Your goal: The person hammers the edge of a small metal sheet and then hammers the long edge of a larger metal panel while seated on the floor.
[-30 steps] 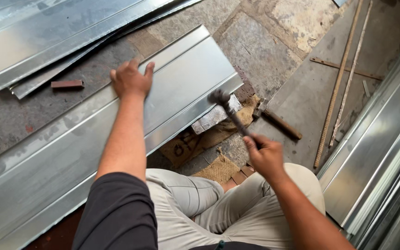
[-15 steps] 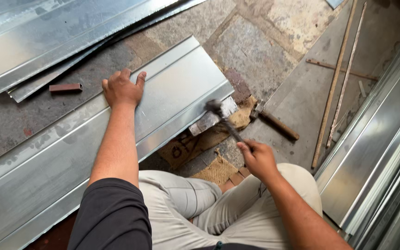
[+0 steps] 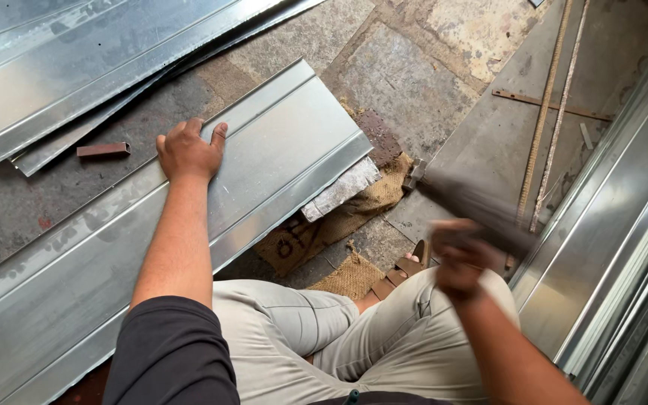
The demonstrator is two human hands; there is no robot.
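Hammer drawn back, sheet pinned flat.

Your left hand [image 3: 187, 152] lies open, palm down, on the folded metal sheet [image 3: 189, 217], fingers spread near its far ridge. Your right hand [image 3: 459, 259] is clamped round the hammer [image 3: 474, 210], blurred in swing, well right of the sheet's end. That end rests on a pale block [image 3: 340, 189] over burlap sacking [image 3: 339, 225], between your two hands. As far as I can judge, the edge looks formed along most of its length; the end by the block appears to be what remains.
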